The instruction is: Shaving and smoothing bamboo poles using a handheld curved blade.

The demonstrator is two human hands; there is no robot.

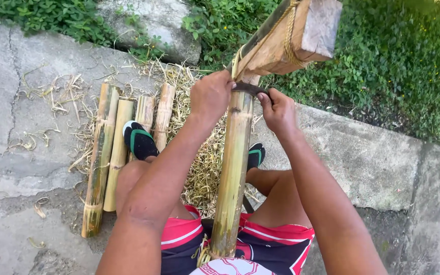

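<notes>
Four cut bamboo lengths (109,153) lying side by side on the concrete slab (21,132), far left, ends pointing away. Dry shavings (199,168) piled beside and under them, spreading toward centre. Dark sandal with green strap (138,140) planted on the two right-hand lengths; second sandal (255,155) just past the upright pole, on the shavings.

Left hand (211,97) fisted tight over one end of a curved dark blade (249,89), knuckles up. Blade lying crosswise on the top of a long bamboo pole (232,168), touching it. Pole running from the lap, between the knees, up to a wooden block (301,35); far end tucked under the block. Block lashed with tan cord (290,38) to a dark bar.

Right hand (279,113) closed on the blade's other end, fingers curled under, thumb on top. Both grips clamped on the blade, one each side of the pole.

Red, black and white shorts (260,244) at bottom. Green ground cover (393,76) beyond the slab, right and top.
</notes>
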